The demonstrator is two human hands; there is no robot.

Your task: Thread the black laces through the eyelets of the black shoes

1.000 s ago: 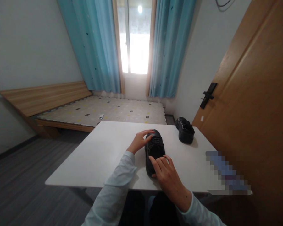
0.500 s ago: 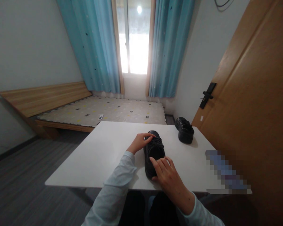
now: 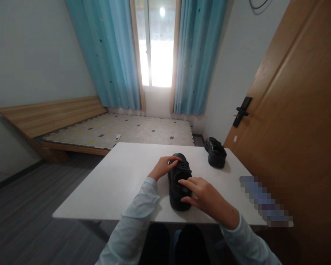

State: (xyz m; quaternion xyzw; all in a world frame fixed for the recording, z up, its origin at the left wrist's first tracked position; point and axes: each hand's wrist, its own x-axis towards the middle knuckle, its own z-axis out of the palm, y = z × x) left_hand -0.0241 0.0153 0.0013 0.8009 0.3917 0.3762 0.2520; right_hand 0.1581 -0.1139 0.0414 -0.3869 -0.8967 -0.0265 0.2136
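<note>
A black lace-up shoe (image 3: 177,197) stands on the white table (image 3: 107,184) in front of me, its toe pointing away and its opening facing up. My left hand (image 3: 163,166) grips the front of it, thumb over the upper beside the laces and the other fingers partly hidden at the side. Over the heel end and the opening, my right hand (image 3: 203,192) reaches in from the right, thumb and fingers apart. Its fingertips touch or hover at the shoe; contact is hard to tell. A second black shoe (image 3: 217,158) rests farther back on the right.
A blurred-out bluish item (image 3: 264,200) lies along the table's right edge. Close beyond that edge is a wooden door (image 3: 289,121). Behind the table stands a bed (image 3: 132,129) with a small white remote-like object (image 3: 117,137) on it.
My right hand has turned and shifted slightly up and to the right, off the shoe's right side, with thumb and fingers spreading over the heel. My left hand and both shoes stay put.
</note>
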